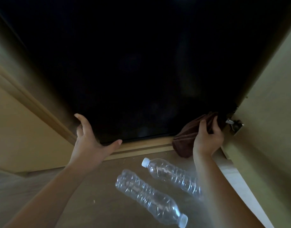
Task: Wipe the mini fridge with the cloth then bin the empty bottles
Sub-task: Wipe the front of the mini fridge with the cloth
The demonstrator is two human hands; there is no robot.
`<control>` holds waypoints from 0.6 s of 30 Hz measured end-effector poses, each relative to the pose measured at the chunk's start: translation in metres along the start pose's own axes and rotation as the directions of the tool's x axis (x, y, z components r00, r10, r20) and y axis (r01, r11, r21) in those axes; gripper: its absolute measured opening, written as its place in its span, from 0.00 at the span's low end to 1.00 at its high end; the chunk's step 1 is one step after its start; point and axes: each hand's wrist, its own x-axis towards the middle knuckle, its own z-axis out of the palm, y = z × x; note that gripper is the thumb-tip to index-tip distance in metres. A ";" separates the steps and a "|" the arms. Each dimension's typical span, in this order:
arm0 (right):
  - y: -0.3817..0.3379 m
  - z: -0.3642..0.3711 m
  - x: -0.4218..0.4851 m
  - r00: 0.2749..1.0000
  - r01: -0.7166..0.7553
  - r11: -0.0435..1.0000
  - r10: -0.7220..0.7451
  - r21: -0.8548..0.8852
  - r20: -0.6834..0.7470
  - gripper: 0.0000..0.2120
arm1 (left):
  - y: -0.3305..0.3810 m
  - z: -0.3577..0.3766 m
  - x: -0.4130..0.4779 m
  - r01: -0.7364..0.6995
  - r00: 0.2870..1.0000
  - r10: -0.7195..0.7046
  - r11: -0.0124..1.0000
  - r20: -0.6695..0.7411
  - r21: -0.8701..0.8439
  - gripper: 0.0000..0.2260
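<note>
- The right hand [207,137] grips the brown cloth [184,140] at the mini fridge's [133,71] lower right corner. The left hand [90,139], fingers spread, braces its lower left edge.
- Risk: the cloth may snag on the metal hinge [235,126] just beside it.
- The far bottle [172,175] and near bottle [148,198] lie on the floor [92,186] between the arms, where a shifting arm could set them rolling.

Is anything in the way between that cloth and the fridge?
Nothing visible. The right hand grips the cloth at the lower right corner of the fridge; both bottles lie apart on the floor.
</note>
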 end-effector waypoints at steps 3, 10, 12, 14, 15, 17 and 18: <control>-0.004 0.010 -0.001 0.999 0.025 0.998 -0.023 0.058 -0.029 0.19 | 0.001 0.000 0.000 0.013 1.000 -0.013 1.000 -0.001 0.011 0.59; 0.022 0.006 -0.014 0.985 -0.160 0.979 0.151 -0.124 -0.082 0.19 | -0.003 -0.005 0.001 -0.022 0.999 0.021 1.000 0.038 0.019 0.58; 0.020 0.007 -0.016 0.985 -0.165 0.972 0.156 -0.165 -0.068 0.19 | -0.004 -0.006 0.001 -0.023 0.999 0.022 1.000 0.045 0.009 0.58; 0.018 0.011 -0.026 0.986 -0.169 0.958 0.165 -0.232 -0.038 0.20 | -0.005 -0.005 0.001 -0.022 0.999 0.022 1.000 0.048 0.003 0.58; 0.019 0.015 -0.036 0.987 -0.161 0.954 0.163 -0.254 -0.015 0.20 | -0.005 -0.005 0.001 -0.027 0.999 0.027 1.000 0.047 0.007 0.58; 0.020 0.027 -0.064 0.985 -0.152 0.953 0.167 -0.264 0.036 0.19 | -0.007 -0.006 0.001 -0.047 0.998 0.046 0.999 0.050 0.015 0.58; 0.019 0.035 -0.081 0.981 -0.166 0.952 0.186 -0.256 0.055 0.19 | -0.008 -0.007 0.001 -0.057 0.997 0.057 0.998 0.055 0.015 0.58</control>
